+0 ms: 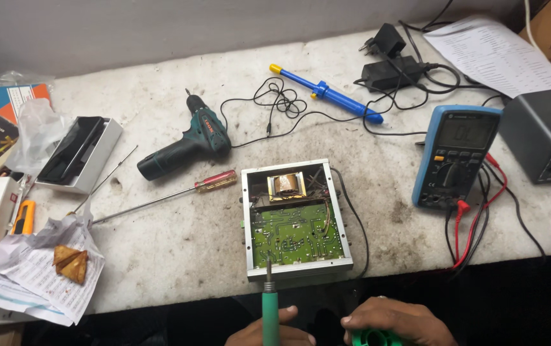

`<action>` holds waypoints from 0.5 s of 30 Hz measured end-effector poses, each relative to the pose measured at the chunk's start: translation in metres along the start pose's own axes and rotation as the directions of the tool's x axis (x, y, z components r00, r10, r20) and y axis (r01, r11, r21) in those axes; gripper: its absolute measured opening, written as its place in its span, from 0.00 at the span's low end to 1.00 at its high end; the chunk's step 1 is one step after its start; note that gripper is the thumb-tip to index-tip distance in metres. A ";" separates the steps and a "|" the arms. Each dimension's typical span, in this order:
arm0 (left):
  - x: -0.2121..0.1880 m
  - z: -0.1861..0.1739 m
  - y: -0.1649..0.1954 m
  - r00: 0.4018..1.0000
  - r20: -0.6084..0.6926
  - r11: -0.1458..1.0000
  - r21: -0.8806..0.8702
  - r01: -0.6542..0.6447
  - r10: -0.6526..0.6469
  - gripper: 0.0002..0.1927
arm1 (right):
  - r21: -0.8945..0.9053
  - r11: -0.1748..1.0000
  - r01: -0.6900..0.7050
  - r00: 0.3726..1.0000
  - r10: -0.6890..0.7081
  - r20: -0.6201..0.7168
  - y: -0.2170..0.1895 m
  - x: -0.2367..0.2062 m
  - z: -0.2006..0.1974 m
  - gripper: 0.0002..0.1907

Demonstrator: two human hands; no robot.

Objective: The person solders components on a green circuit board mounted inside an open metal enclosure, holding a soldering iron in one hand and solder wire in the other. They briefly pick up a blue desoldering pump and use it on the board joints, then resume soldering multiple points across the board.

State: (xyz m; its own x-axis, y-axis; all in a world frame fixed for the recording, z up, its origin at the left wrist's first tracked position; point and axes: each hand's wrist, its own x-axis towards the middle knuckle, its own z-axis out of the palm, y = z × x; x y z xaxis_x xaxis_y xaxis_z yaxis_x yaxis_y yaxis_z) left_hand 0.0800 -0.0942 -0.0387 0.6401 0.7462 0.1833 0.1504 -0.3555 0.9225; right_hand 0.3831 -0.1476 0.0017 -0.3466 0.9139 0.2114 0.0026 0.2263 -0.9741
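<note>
You are gripping a green soldering iron [269, 307] in your left hand [270, 332] fingers, tip touching the open metal chassis [296, 219], right hand [398, 320] fingers clamping a green spool [371, 337], red-handled screwdriver [166, 195] and cordless drill [185, 146] lying left of the chassis, multimeter [455, 156] to its right.

cordless drill [185, 146], long screwdriver [166, 196], blue multimeter [456, 156], desoldering pump [326, 93]

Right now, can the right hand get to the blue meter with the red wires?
Probably yes. The right hand grips a green spool at the table's near edge, and the meter lies just beyond it, with only bare tabletop between; it would need freeing first.
</note>
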 end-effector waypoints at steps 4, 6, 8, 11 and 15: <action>0.012 0.015 -0.003 0.996 -0.078 0.999 0.004 -0.044 0.044 0.10 | -0.018 0.999 0.039 0.997 -0.037 0.065 0.007 0.011 -0.015 0.20; 0.005 0.009 0.002 0.992 -0.076 0.995 -0.003 -0.101 0.100 0.11 | 0.029 0.998 0.051 0.997 -0.052 0.050 0.000 0.018 -0.007 0.20; -0.012 -0.002 0.012 0.985 -0.072 0.984 -0.068 -0.164 0.159 0.12 | 0.071 0.996 0.047 0.998 -0.050 0.046 -0.014 0.015 0.018 0.21; -0.020 -0.012 0.018 0.986 -0.083 0.982 -0.109 -0.151 0.142 0.09 | 0.159 0.987 0.028 0.999 -0.033 0.032 -0.021 0.021 0.030 0.22; -0.012 -0.029 0.033 0.958 -0.081 0.959 0.090 -0.269 0.277 0.07 | 0.114 0.989 0.096 0.990 -0.083 -0.113 -0.035 0.037 0.038 0.15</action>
State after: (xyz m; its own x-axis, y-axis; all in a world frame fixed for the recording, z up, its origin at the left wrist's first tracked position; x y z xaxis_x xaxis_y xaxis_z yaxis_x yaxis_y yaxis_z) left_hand 0.0551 -0.0988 -0.0009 0.5937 0.6616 0.4580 0.0392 -0.5924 0.8047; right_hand 0.3347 -0.1347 0.0403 -0.2374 0.9240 0.2997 -0.1378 0.2734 -0.9520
